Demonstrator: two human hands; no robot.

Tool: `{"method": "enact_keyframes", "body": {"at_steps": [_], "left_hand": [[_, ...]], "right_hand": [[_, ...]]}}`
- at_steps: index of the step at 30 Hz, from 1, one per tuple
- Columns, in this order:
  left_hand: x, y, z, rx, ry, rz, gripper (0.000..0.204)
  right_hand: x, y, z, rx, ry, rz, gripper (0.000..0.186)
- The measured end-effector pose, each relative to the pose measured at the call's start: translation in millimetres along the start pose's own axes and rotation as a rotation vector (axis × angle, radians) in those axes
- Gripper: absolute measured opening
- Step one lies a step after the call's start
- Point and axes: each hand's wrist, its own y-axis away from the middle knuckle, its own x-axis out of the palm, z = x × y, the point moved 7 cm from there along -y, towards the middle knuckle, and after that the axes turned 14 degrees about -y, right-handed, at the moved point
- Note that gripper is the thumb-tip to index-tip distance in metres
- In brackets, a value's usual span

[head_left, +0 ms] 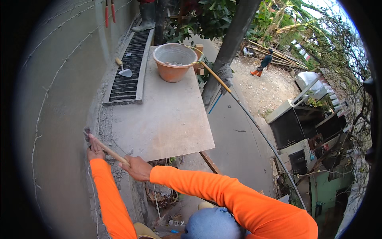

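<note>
My right hand [137, 168] is closed round the lower end of a hammer's wooden handle [109, 150]. The hammer head [86, 132] is at the wall beside the fingers of my left hand [95, 151]. The left fingers look drawn together next to the head; what they hold, if anything, is hidden. Rough grey mortar [104, 123] runs along the foot of the wall [65, 103]. Beyond my hands, a board [167, 119] bears an orange bucket [173, 71] with grey residue inside. A trowel [124, 72] with a wooden handle lies on a metal grate [129, 67].
Barbed wire [47, 89] runs along the wall at left. A leaning post [229, 44] and a long pole [258, 126] stand right of the board, above the lower ground. A rubber boot [147, 18] rests beyond the grate. Another person [264, 63] walks far below.
</note>
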Motion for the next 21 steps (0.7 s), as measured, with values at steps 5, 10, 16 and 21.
{"method": "enact_keyframes", "body": {"at_steps": [5,10,16,21], "left_hand": [[-11,-22,-13,0.08,-0.164,-0.018,0.05],[9,10,-2,0.088,-0.057,-0.113,0.051],[15,50,21,0.082,-0.055,-0.15,0.049],[39,90,22,0.14,-0.027,-0.169,0.055]], "right_hand": [[1,4,6,0.01,-0.078,-0.076,0.048],[0,-12,-14,0.021,0.028,-0.042,0.047],[3,-11,-13,0.086,0.187,0.038,0.047],[-16,-6,0,0.048,0.065,-0.078,0.043]]}}
